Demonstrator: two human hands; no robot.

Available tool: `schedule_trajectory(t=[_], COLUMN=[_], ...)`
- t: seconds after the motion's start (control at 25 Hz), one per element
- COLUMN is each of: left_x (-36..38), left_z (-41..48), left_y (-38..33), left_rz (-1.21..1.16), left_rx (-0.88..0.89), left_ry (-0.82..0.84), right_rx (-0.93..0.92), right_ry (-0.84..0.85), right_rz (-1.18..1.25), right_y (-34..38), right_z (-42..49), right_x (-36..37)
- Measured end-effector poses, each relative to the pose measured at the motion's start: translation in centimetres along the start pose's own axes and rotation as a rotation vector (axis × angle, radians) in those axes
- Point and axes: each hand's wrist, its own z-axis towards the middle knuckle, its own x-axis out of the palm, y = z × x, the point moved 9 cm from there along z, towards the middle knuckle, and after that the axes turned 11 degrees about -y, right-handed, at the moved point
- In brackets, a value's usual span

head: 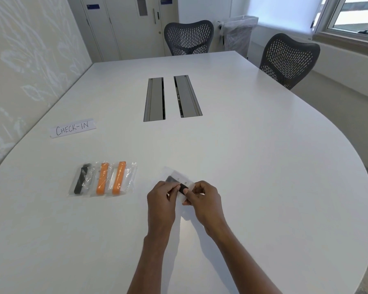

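Between both hands: clear packet [177,179] | left hand [162,198], right hand [202,198] pinching it

CHECK-IN label [72,128] on table [263,166] w/ chair [188,38] @ far end.

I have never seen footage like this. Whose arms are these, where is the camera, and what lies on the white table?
No machine here: these are a person's two bare hands, filmed by one wide camera worn on the head, looking forward and down. The left hand and right hand both pinch a small clear bag with something black inside. On the white table, to the left, three more bags lie side by side: the black-strap bag, the first orange-strap bag and the second orange-strap bag. Farther off lies a paper label reading CHECK-IN.
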Motion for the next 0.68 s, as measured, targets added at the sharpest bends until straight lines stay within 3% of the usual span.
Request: schedule_trajectory(t=[0.28,0.48,0.68], left_x=[0.3,-0.1,0.0], left_z=[0.2,0.4,0.4], left_y=[-1.7,-1.9,-2.0], left_rz=[-0.034,-0.080,-0.059], left_rx=[0.026,-0.041,-0.078], left_ry=[0.069,0.075,0.110], right_rx=[0.025,-0.199,-0.190], right_ry=[-0.092,-0.181,-0.142], right_rz=[0.106,-0.099,-0.023], right_y=[0.2,0.8,0.7], right_z=[-0.3,-0.6,-0.7], right_x=[-0.4,-0.5,0.1])
